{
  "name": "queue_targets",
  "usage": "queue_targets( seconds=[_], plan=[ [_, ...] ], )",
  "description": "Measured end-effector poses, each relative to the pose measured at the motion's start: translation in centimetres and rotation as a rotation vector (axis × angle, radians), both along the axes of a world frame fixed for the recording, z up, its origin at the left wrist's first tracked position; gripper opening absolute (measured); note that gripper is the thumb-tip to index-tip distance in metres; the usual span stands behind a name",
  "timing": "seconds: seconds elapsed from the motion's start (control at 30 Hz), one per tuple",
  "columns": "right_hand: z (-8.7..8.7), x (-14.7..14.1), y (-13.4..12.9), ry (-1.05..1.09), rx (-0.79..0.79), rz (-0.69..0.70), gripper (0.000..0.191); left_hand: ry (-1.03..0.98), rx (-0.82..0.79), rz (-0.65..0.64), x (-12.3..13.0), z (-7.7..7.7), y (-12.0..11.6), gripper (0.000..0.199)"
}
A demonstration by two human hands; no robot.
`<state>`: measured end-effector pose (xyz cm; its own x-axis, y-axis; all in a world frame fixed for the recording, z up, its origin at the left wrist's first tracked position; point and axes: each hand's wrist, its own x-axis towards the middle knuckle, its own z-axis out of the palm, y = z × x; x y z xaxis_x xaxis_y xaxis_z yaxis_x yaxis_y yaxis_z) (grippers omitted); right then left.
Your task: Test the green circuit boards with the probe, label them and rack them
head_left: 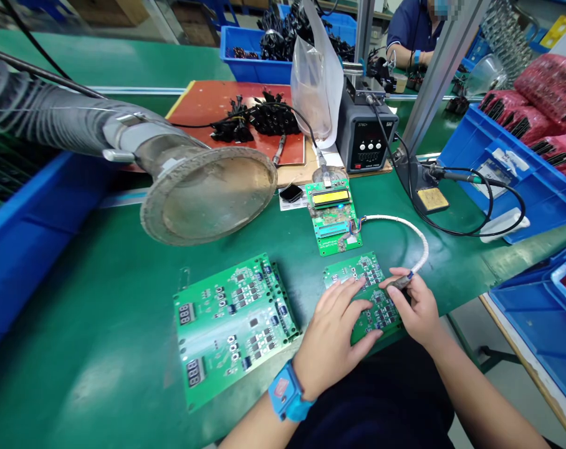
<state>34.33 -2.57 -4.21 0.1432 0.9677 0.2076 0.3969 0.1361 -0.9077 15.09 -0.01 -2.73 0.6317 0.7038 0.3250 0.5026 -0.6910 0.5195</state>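
Note:
My left hand (332, 327) lies with fingers spread over a green circuit board (364, 325), its fingertips touching the board and hiding part of it. Pinched in my right hand (418, 308) is a dark probe (399, 284), its tip held over the right side of that board; whether it makes contact I cannot tell. A white sleeved cable (421, 234) joins the probe to a green programmer board (334, 218) with a yellow display and a teal chip socket. To the left of my hands, a larger green circuit board panel (231, 330) carries digit displays and several small components.
A fume extraction hood (208, 196) hangs at left above the green bench. Behind stand a soldering station (367, 134) and an iron in its holder (427, 187). Blue bins (512, 162) flank the right side; another blue bin (25, 249) is at left. A co-worker (411, 31) sits across.

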Motion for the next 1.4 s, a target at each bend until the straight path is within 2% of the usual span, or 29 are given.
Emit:
queue_targets(
  seconds=[0.3,0.63,0.93,1.0,1.17,1.3,1.4],
  plan=[
    [0.0,-0.1,0.1,0.031,-0.013,-0.003,0.022,-0.009,0.002,-0.007,0.1,0.0,0.0,0.031],
    [-0.1,0.0,0.1,0.051,-0.008,-0.002,0.022,-0.063,-0.021,-0.003,0.1,-0.2,0.1,0.045],
    [0.1,-0.1,0.2,0.044,0.0,-0.004,0.022,-0.019,-0.008,-0.005,0.0,-0.3,0.0,0.053],
    [0.1,-0.2,0.2,0.036,0.002,-0.005,0.022,0.023,0.001,-0.001,0.1,0.0,-0.1,0.06],
    [0.2,-0.1,0.3,0.006,0.013,0.003,0.022,0.214,0.009,0.045,0.7,1.5,0.0,0.095],
    [0.3,0.0,0.3,-0.008,0.026,0.002,0.022,0.396,-0.015,0.084,1.3,2.8,0.9,0.112],
    [0.3,0.0,0.3,-0.008,0.021,0.003,0.022,0.483,-0.056,0.069,1.4,3.2,1.8,0.122]
  ],
)
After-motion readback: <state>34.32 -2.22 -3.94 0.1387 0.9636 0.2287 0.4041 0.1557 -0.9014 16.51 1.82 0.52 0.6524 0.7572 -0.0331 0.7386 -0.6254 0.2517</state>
